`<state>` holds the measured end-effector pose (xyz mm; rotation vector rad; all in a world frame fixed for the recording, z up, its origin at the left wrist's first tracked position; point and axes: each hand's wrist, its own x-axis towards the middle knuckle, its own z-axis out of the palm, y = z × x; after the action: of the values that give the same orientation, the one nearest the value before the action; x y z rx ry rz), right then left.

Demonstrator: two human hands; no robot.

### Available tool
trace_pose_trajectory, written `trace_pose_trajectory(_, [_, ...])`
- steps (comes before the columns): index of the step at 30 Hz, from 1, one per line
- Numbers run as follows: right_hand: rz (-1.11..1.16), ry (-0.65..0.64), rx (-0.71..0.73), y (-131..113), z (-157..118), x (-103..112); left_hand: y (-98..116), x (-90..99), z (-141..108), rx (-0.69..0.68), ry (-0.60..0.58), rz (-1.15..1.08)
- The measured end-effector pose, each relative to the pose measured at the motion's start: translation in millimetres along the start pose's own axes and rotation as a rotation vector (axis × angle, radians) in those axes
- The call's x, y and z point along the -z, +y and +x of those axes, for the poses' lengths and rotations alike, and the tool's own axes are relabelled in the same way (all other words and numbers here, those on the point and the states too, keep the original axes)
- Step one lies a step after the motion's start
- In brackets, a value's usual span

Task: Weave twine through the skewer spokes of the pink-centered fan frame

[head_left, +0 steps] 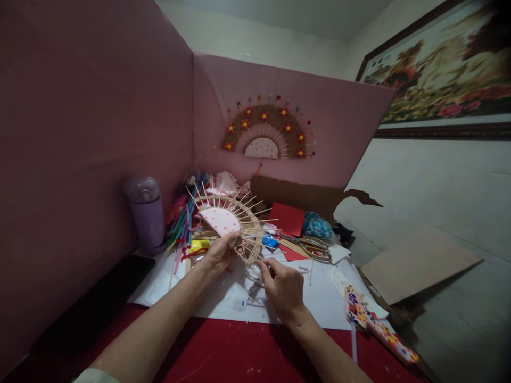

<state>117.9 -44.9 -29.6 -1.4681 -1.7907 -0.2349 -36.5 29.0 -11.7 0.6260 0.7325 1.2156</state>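
Observation:
My left hand grips the lower corner of a half-round fan craft, its thumb pressed on the pink dotted half-circle. Thin wooden sticks fan out from that half-circle. A band of tan twine is woven through the sticks, leaving their tips bare. At the band's lower right end, my right hand pinches the twine between thumb and fingers. The craft is held tilted above the white paper. Exactly how the twine runs between the two hands is hard to make out.
A purple bottle stands at the left. Behind the hands lie scissors, red card, blue yarn and colored pipe cleaners. A similar finished fan with flowers hangs on the pink panel. Flower-printed material lies right.

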Motion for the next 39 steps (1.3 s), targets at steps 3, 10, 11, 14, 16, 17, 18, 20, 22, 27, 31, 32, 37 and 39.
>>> trace_pose_trajectory(3, [0.006,-0.002,0.003,0,0,0,0,-1.2,-1,0.002,0.0,0.006])
trace_pose_trajectory(10, [0.0,-0.007,0.008,-1,0,2,0,0.6,0,-0.003,0.0,0.013])
trace_pose_trajectory(11, [0.004,-0.01,0.007,-1,0,2,-1,0.9,0,-0.001,-0.003,0.014])
trace_pose_trajectory(14, [0.019,-0.015,0.001,-2,0,3,-2,2.5,2,0.002,-0.004,0.006])
trace_pose_trajectory(16, [0.02,-0.018,0.0,-1,0,3,-3,4.1,3,0.002,-0.012,0.0])
trace_pose_trajectory(17, [0.017,-0.019,-0.001,-1,0,3,-3,4.9,4,0.001,-0.018,-0.002])
trace_pose_trajectory(18, [0.011,-0.021,-0.002,-1,0,2,-3,5.6,4,0.0,-0.024,-0.002])
trace_pose_trajectory(20, [0.0,-0.026,-0.007,0,0,2,-4,6.5,5,0.003,-0.033,-0.001])
trace_pose_trajectory(22, [-0.003,-0.036,-0.01,0,0,1,-4,6.8,5,0.007,-0.035,-0.009])
trace_pose_trajectory(27, [0.011,-0.036,-0.013,1,0,1,-4,7.2,6,0.003,-0.072,-0.03])
trace_pose_trajectory(31, [0.011,-0.017,-0.015,0,0,2,-5,8.8,8,0.003,-0.097,-0.04])
trace_pose_trajectory(32, [0.008,-0.014,-0.015,0,0,2,-5,9.3,9,0.004,-0.095,-0.037])
trace_pose_trajectory(37, [-0.029,-0.014,-0.042,0,1,2,-6,10.7,12,0.015,-0.1,-0.034])
trace_pose_trajectory(39, [-0.041,-0.004,-0.053,1,1,3,-5,10.4,12,0.01,-0.103,-0.042])
